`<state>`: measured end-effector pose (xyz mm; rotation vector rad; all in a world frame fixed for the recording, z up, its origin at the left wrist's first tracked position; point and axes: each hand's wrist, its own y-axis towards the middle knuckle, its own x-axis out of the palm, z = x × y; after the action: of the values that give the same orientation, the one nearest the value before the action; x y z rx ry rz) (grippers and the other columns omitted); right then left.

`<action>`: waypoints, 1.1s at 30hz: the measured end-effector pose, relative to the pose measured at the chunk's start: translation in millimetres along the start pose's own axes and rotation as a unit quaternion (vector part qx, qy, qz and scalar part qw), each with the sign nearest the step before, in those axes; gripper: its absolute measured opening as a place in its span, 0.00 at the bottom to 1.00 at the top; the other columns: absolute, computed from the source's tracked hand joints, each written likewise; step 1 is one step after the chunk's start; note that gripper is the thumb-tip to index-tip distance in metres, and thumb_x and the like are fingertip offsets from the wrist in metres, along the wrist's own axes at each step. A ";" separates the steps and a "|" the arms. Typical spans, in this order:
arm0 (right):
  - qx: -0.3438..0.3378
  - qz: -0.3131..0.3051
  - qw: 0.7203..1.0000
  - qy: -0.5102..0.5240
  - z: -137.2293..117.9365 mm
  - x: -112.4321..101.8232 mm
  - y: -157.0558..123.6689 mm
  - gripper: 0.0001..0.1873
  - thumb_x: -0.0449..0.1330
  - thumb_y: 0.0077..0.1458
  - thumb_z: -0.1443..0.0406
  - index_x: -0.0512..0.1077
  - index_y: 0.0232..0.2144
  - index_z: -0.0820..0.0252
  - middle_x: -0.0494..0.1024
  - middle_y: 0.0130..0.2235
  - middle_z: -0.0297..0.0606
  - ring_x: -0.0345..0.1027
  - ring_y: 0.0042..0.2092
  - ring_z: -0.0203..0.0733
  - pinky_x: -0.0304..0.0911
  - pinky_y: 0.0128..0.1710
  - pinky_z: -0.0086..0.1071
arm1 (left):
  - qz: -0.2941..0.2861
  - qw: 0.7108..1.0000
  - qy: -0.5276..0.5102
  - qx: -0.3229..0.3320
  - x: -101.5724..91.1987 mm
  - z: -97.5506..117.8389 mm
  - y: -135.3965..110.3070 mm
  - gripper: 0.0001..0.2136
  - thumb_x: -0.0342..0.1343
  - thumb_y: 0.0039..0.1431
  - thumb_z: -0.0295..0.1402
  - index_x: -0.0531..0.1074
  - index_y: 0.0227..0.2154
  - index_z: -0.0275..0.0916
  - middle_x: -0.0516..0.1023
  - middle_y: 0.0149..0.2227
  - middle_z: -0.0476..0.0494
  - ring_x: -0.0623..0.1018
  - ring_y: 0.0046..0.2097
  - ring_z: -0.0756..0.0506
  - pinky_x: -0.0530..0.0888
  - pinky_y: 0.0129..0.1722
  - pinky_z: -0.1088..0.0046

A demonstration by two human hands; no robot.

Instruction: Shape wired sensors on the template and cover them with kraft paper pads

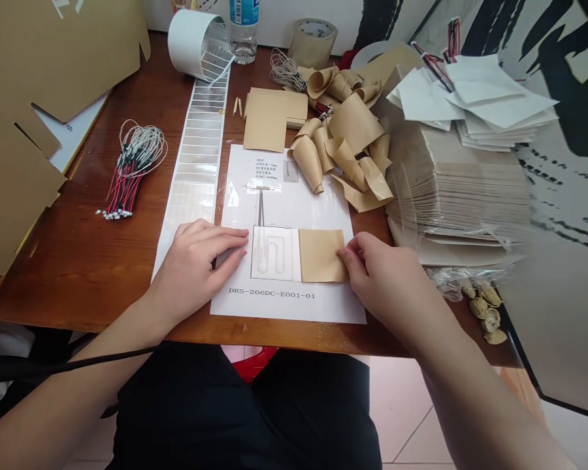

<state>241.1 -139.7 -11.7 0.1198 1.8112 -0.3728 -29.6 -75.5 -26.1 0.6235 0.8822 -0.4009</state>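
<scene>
A printed sheet (pixel 284 308) with a drawing of a rectangle and a looped line lies in front of me on the table. On its right half rests a tan paper square (pixel 321 256), flat beside the drawn rectangle. The thumb and fingertips of my right hand (pixel 379 264) pinch the square's right edge. My left hand (pixel 196 261) lies at the sheet's left side, fingers stretched out and thumb apart, the tips close to the drawing's left edge. Behind the sheet is a stack of tan squares (pixel 264 127). Curled tan paper pieces (pixel 353 130) are heaped at the back right.
A label strip (pixel 200 137) runs from a white roll (pixel 191 42) toward my left hand. Bundled wires (pixel 134 163) lie left. A bottle (pixel 244 29) and tape roll (pixel 313 42) stand behind. White pouches (pixel 485 94) top a bagged stack (pixel 475 189); shells (pixel 487 310) sit right.
</scene>
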 end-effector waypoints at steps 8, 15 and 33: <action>0.019 -0.014 1.000 0.004 -4.3 -6.5 2.9 0.11 0.51 0.65 0.61 0.63 0.29 0.53 0.74 0.24 0.39 0.66 0.27 0.47 0.54 0.28 0.35 | 0.014 0.994 -0.056 0.093 -7.0 8.8 -2.7 0.09 0.54 0.69 0.29 0.81 0.44 0.42 0.86 0.49 0.44 0.83 0.50 0.43 0.74 0.54 0.57; 0.006 -0.026 0.996 0.090 7.6 -12.6 6.7 0.08 0.57 0.58 0.60 0.63 0.28 0.52 0.72 0.20 0.32 0.66 0.22 0.44 0.57 0.27 0.35 | -0.142 0.953 0.042 0.265 19.4 37.2 32.1 0.12 0.52 0.71 0.29 0.80 0.47 0.36 0.82 0.56 0.40 0.80 0.59 0.39 0.68 0.67 0.51; -0.278 0.166 0.939 0.112 -10.6 16.0 -36.0 0.13 0.53 0.66 0.70 0.78 0.40 0.60 0.84 0.42 0.44 0.77 0.42 0.47 0.71 0.42 0.37 | -0.175 0.972 -0.004 0.157 47.0 40.7 72.3 0.09 0.57 0.67 0.27 0.82 0.34 0.36 0.87 0.42 0.42 0.86 0.45 0.45 0.70 0.68 0.57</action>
<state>217.1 -172.1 -17.8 0.0709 2.0106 0.4126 62.3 -50.9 -20.4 0.7571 0.9312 -0.8729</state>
